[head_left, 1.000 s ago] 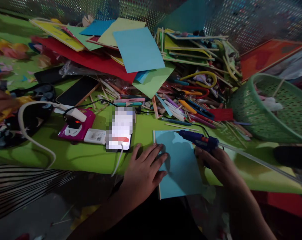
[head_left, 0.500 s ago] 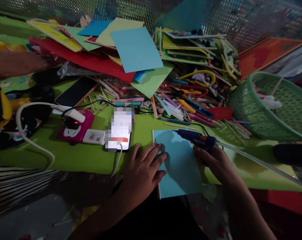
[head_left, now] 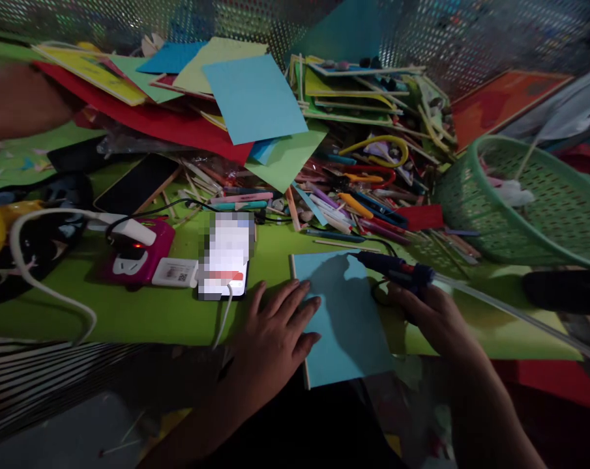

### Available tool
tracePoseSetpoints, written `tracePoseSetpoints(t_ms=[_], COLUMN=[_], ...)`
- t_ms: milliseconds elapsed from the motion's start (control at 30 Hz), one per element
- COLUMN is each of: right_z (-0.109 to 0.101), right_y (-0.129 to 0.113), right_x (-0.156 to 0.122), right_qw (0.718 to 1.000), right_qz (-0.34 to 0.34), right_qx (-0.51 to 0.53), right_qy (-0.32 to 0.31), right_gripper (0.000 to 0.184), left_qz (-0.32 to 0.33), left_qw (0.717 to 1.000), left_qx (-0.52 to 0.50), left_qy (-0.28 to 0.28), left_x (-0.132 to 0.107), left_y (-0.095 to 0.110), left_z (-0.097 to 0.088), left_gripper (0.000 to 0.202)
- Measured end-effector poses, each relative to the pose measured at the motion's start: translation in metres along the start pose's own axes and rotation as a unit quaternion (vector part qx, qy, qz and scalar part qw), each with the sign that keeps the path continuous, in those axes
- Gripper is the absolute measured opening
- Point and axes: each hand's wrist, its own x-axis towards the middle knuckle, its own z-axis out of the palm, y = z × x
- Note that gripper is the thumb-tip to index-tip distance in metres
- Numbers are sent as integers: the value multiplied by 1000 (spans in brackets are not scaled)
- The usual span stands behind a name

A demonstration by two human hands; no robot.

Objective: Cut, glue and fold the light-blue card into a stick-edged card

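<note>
A light blue sheet of card (head_left: 346, 326) lies at the table's near edge, with a thin wooden stick (head_left: 299, 319) along its left side. My left hand (head_left: 282, 329) rests on that left side, fingers spread across the stick and card. In my right hand (head_left: 429, 306) is a dark blue hot glue gun (head_left: 397, 268), gripped by its handle. Its nozzle points left, at the card's top edge near the right corner. A long clear glue stick (head_left: 500, 303) runs out of its back. Whether the nozzle touches the card I cannot tell.
A lit phone (head_left: 226, 254) and a pink power strip (head_left: 138, 257) with cables lie left. Behind are pens and sticks (head_left: 324, 202) and stacked coloured card (head_left: 255, 98). A green basket (head_left: 471, 189) stands right. Another person's blurred arm (head_left: 28, 101) reaches in at far left.
The glue gun's nozzle has moved right along the card's top edge, with my right hand. My left hand stays on the card. The camera view has shifted slightly.
</note>
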Motion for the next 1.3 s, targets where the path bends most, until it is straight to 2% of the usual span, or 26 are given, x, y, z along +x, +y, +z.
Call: tracePoseSetpoints(t_ms=[100, 233, 367, 600, 833, 1033, 1300], right_z=[5, 8, 4, -3, -1, -4, 2], right_y=[-12, -18, -15, -1, -2, -1, -9], right_x=[1, 2, 1, 0, 0, 2, 0], right_qw=[999, 999, 1000, 999, 1000, 999, 1000], right_qz=[26, 18, 13, 9, 23, 10, 13], right_qx=[23, 33, 18, 1, -6, -9, -18], right_qy=[-12, -24, -18, 31, 13, 33, 7], right_gripper=[54, 50, 51, 55, 61, 60, 58], left_qz=[2, 1, 4, 6, 11, 7, 25], left_qw=[1000, 1000, 1000, 1000, 1000, 1000, 999], left_qx=[0, 2, 2, 1, 8, 13, 33], left_qy=[4, 3, -1, 5, -5, -5, 7], left_x=[0, -1, 0, 1, 1, 1, 2], left_y=[0, 0, -1, -1, -1, 0, -1], left_z=[0, 1, 0, -1, -1, -3, -3], left_gripper=[41, 39, 41, 39, 38, 37, 37])
